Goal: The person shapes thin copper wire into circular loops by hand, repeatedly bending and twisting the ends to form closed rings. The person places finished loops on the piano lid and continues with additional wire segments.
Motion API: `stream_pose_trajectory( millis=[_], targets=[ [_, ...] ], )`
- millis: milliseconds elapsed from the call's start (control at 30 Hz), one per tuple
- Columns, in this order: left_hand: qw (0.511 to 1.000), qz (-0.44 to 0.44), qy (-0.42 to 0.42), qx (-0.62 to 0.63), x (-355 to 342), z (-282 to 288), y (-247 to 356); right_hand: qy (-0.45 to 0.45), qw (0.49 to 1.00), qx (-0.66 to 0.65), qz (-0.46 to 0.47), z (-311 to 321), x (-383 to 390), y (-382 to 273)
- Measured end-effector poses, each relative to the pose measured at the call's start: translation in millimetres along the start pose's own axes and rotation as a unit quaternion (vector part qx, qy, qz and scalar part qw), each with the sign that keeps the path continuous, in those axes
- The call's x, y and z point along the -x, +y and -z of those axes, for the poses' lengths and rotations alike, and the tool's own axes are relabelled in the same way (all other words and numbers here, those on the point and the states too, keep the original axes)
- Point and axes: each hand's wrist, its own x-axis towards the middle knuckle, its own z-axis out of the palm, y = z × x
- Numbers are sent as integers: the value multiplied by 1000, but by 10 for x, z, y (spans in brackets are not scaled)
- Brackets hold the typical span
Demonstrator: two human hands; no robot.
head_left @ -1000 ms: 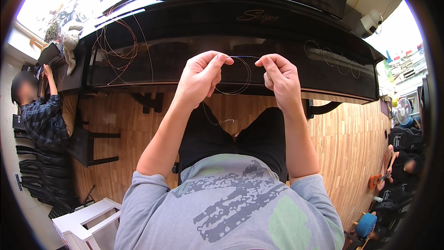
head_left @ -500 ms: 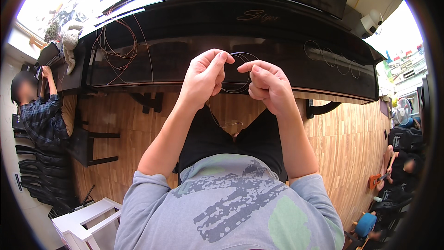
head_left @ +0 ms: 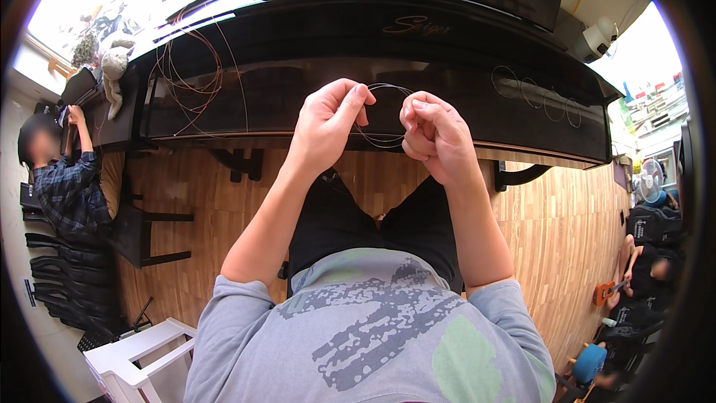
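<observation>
Between my hands, over the front edge of a black piano lid (head_left: pixel 447 75), a thin silvery guitar string (head_left: pixel 385 85) is wound into a round coil of several loops. My left hand (head_left: pixel 325 121) pinches the coil's left side between thumb and fingers. On its right side, my right hand (head_left: pixel 441 133) closes thumb and forefinger on the loops, the other fingers curled in. The fingers hide parts of the coil on both sides. Farther left, loose copper-coloured strings (head_left: pixel 221 78) lie in wide loops on the piano. Small silvery coiled strings (head_left: pixel 529 78) lie in a row at the right.
A grey plush toy (head_left: pixel 113 64) sits at the piano's left end. Beside it a person in a checked shirt (head_left: pixel 68 198) is seated. A white stool (head_left: pixel 142 362) stands at lower left. At far right another person holds a small orange guitar (head_left: pixel 605 292).
My right forefinger has drawn in from pointing left and closed on the coil. The loose string end that hung below my hands is no longer visible. My left hand has barely moved.
</observation>
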Motion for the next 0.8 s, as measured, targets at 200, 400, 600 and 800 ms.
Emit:
stream_pose_trajectory(
  millis=[200, 400, 600, 800],
  targets=[
    [1000, 0, 6, -18, 4, 28, 35, 6, 1000, -24, 5, 27, 3, -23],
    [999, 41, 19, -11, 25, 68, 112, 20, 1000, -7, -5, 16, 6, -38],
    [998, 44, 21, 33, 58, 74, 73, 30, 1000, 0, -5, 15, 3, -55],
    [998, 40, -43, 17, 67, 127, 36, 52, 998, 36, -6, -24, 6, -34]
  ],
)
